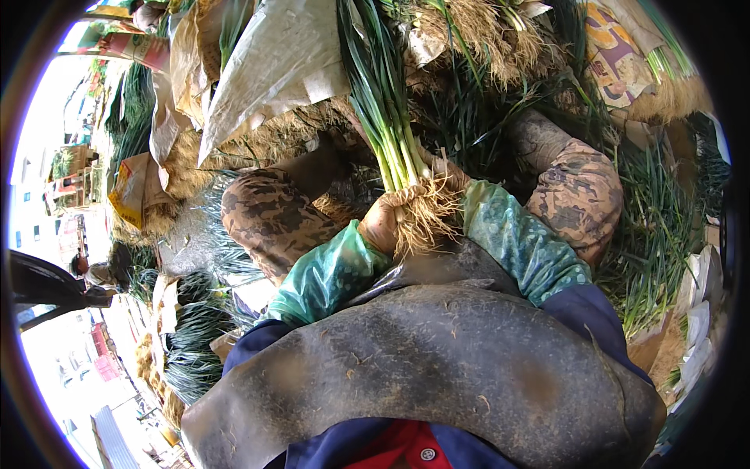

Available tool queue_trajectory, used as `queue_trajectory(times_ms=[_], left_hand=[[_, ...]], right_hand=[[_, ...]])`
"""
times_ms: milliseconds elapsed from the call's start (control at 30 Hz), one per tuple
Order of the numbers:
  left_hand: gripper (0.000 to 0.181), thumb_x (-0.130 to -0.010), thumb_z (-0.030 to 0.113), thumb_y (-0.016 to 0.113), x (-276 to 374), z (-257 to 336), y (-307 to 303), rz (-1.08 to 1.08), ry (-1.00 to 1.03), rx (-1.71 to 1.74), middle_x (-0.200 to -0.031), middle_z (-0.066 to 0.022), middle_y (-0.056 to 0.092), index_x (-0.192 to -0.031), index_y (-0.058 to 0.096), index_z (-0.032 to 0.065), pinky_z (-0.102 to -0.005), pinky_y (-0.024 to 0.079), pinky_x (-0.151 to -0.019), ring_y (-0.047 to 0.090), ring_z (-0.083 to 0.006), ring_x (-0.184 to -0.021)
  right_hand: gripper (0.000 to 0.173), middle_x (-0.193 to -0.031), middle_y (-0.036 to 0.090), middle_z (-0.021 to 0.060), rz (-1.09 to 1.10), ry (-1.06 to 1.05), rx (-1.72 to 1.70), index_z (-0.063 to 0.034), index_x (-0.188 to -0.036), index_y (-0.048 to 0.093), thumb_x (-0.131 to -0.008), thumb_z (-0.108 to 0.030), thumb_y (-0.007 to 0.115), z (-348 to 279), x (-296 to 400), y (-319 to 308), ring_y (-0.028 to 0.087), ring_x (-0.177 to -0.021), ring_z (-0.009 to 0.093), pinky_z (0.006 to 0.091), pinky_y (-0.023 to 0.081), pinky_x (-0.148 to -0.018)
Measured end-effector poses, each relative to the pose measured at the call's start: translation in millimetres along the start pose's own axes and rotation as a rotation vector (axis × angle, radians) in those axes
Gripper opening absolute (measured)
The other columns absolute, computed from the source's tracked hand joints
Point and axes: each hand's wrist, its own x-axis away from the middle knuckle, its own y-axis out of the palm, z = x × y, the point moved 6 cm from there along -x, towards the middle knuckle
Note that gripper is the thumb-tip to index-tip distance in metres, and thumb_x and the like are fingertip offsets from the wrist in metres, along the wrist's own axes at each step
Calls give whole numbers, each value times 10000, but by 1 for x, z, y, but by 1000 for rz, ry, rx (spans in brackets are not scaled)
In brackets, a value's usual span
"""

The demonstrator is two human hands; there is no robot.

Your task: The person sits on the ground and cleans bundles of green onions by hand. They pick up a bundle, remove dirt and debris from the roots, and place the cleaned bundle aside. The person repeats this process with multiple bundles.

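Observation:
A bunch of green onions (389, 132) stands out in front of me, its pale stalks and tangled roots (426, 218) towards my body and its dark green leaves pointing away. My left hand (387, 220) is closed round the stalks just above the roots. On the other side of the bunch, my right hand (448, 173) is against the stalks, partly hidden behind the roots; its fingers are not clearly seen. Green plastic sleeve covers reach both wrists, and a dark, dirty apron (422, 346) spreads over my lap.
Rooty onion bundles (492, 41) lie ahead, beside a pale wrapping sheet (281, 64). Loose green onions (644, 234) are heaped at the right. More bundles (196, 340) stand at the left, where a person (96, 272) is farther off. My bent knees flank the work.

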Motion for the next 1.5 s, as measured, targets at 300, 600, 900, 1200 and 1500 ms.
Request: queue_trajectory(times_ms=[300, 600, 900, 1200, 1500], left_hand=[[384, -871, 133, 573, -9, 3, -23, -245, -16, 112, -1101, -178, 606, -1208, 480, -26, -452, 506, -898, 611, -312, -992], [425, -890, 191, 549, -17, 10, -32, -270, 71, 67, -1056, -196, 613, -1220, 467, -65, -453, 556, -793, 642, -311, -898], [231, -923, 170, 488, -10, 13, -34, -55, -64, -45, -838, -132, 644, -1011, 578, -25, -363, 563, -637, 646, -234, -710], [267, -878, 80, 567, -20, 10, -40, -309, -26, 271, -862, -128, 649, -1116, 553, -41, -328, 559, -611, 648, -205, -714], [307, -859, 47, 557, -12, -6, -39, -374, -203, 86, -1088, -122, 629, -1154, 548, -40, -346, 523, -869, 618, -218, -985]], right_hand=[[432, -1174, 589, 81, 150, 255, 1469, -57, -1240, 521, -985, -384, 401, 64, 1, -109, 593, -982, 158, 286, 503, -853], [421, -1144, 596, 64, 217, -4, 413, -31, -1297, 470, -955, -272, 516, -38, 37, 20, 574, -1025, 141, 281, 491, -897], [404, -977, 676, 104, 424, 17, 1048, -15, -1114, 616, -916, -365, 575, -3, 45, 0, 612, -869, 161, 295, 489, -791], [178, -890, 655, 72, 350, -227, 1234, 24, -1012, 646, -906, -109, 594, -12, 46, 45, 575, -790, 137, 282, 488, -741], [466, -1196, 574, 163, 854, -517, 2282, -28, -1216, 519, -811, -198, 674, -91, 29, 13, 544, -1090, 325, 379, 437, -933]])
